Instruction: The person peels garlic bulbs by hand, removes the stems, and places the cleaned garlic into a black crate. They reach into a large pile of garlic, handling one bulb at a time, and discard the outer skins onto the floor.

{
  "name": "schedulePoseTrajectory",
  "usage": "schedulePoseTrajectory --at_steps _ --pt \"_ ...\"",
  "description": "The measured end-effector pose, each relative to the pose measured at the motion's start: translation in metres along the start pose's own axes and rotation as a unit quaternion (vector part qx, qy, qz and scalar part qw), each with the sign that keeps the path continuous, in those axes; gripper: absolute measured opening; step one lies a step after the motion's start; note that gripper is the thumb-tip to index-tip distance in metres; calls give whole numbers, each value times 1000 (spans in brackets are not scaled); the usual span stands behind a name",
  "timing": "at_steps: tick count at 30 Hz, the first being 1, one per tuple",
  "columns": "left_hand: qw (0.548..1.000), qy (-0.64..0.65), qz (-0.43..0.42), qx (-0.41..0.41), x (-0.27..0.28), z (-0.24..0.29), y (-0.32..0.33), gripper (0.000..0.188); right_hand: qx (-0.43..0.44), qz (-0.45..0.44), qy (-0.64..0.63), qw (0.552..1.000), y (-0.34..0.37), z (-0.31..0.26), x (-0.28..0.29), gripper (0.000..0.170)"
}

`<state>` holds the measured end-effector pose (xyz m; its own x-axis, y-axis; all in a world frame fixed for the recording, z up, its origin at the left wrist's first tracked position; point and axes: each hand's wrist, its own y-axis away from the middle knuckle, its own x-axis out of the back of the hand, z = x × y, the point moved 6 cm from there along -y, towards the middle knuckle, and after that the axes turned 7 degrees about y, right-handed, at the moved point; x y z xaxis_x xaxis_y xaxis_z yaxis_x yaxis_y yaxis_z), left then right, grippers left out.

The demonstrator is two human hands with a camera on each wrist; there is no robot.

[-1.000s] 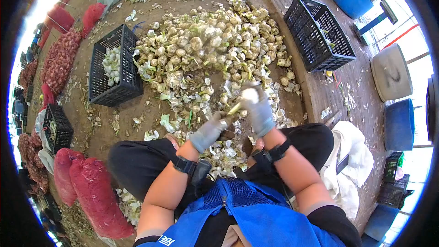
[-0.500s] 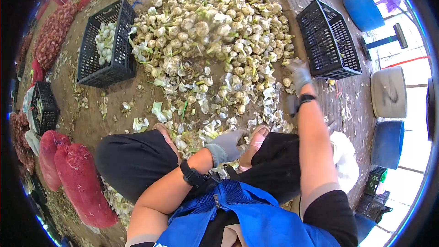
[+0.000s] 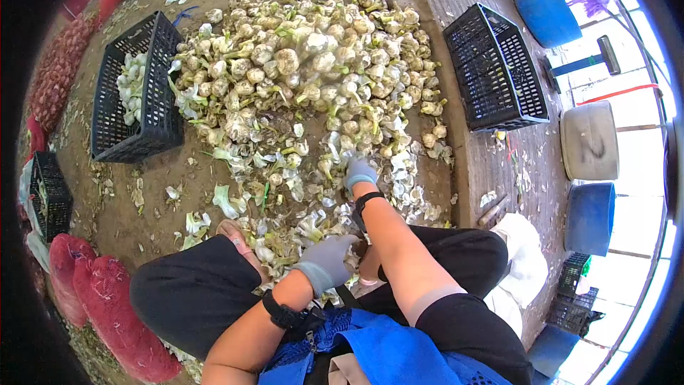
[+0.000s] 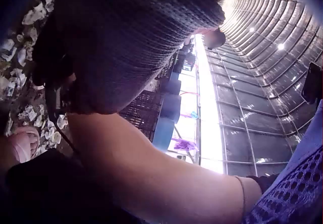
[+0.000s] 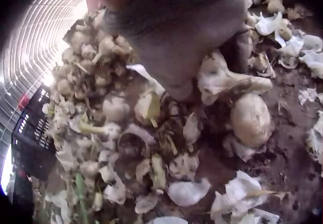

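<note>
My gloved right hand (image 3: 361, 171) reaches down at the near edge of a heap of garlic (image 3: 313, 57). In the right wrist view, the thumb and fingers of this hand (image 5: 197, 42) pinch a garlic bulb (image 5: 213, 77) whose cut stem points right. A rounder bulb (image 5: 251, 120) lies just below it on the soil. My gloved left hand (image 3: 328, 264) stays low between the knees with its fingers bent inward. In the left wrist view that hand (image 4: 111, 47) is dark, and I cannot tell whether it holds anything.
A black crate (image 3: 171, 110) with white garlic stands left of the heap; another crate (image 3: 491, 75) is on the boards at right. Red mesh sacks (image 3: 121, 314) lie at lower left. Loose skins (image 3: 228, 202) litter the ground. Blue tubs (image 3: 545, 11) line the right side.
Both hands were together at a garlic bulb a second ago. The right hand then swung right beside the right crate and has come back to the heap. The left hand has drawn back toward the body.
</note>
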<state>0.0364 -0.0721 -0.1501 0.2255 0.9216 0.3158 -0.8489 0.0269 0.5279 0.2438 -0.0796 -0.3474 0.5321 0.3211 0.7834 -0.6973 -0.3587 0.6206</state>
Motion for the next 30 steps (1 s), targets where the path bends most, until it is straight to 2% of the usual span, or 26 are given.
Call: schedulePoseTrajectory --at_steps 1,3,5,6,7,8,9,10,12,13,15,16,17,18,19,20,21,22,23,24,25,26,27,28,29,30 --pt "1000 1 0 0 2 2 0 51 -15 61 -34 997 11 1 17 41" --pt "999 1 9 31 17 6 5 54 -18 81 -72 994 15 13 34 43" --pt "986 -4 169 6 30 3 9 60 168 175 -193 951 1 12 45 47" --pt "964 -26 266 7 46 11 16 62 184 109 -352 911 5 9 50 47" --pt "962 -27 270 11 55 11 18 62 191 37 -500 844 12 8 53 49" --pt "945 -58 323 -16 69 17 21 63 193 27 -520 832 18 15 55 53" --pt "922 -89 374 -44 82 24 25 64 215 -109 -612 753 102 -13 115 51" --pt "920 -91 379 -45 89 26 25 64 223 -114 -603 757 130 -18 132 52" --pt "885 55 411 -212 100 41 34 53 234 -118 -595 759 173 -20 150 52" --pt "884 53 413 -214 100 40 33 53 257 -105 -581 765 195 -21 157 51" --pt "874 167 374 -261 95 33 30 39 281 -91 -568 769 226 -19 160 49" --pt "860 222 378 -261 96 31 30 26 280 -115 -622 723 237 -17 159 48" --pt "861 219 379 -261 97 35 35 26 277 -138 -672 673 245 -14 157 47" --pt "851 333 331 -236 97 36 37 25 270 -151 -689 656 248 -10 152 49" --pt "827 442 277 -209 93 36 36 25 272 -150 -690 654 254 -11 150 49" --pt "801 468 298 -223 94 34 35 22 276 -72 -664 691 265 -11 157 52" --pt "803 466 297 -224 92 35 34 22 277 7 -634 722 272 -10 163 56" --pt "766 540 293 -189 90 29 30 23 301 49 -620 723 269 -10 160 58" --pt "724 609 288 -151 86 24 30 24 301 49 -623 721 267 -11 153 58" --pt "701 640 254 -186 83 21 29 26 329 133 -606 712 269 -9 154 57" --pt "704 636 255 -186 83 20 29 26 355 215 -584 697 271 -7 154 56" --pt "712 626 252 -195 84 23 29 26 332 203 -580 716 264 -7 149 56" --pt "719 617 248 -202 84 26 30 27 332 203 -583 713 264 -7 147 56" --pt "755 565 267 -200 85 29 35 29 350 303 -468 753 273 -6 151 59" --pt "756 563 267 -199 85 31 38 29 359 397 -339 774 285 -10 158 61" --pt "763 560 254 -201 85 34 38 29 333 425 -314 781 291 -11 160 63"
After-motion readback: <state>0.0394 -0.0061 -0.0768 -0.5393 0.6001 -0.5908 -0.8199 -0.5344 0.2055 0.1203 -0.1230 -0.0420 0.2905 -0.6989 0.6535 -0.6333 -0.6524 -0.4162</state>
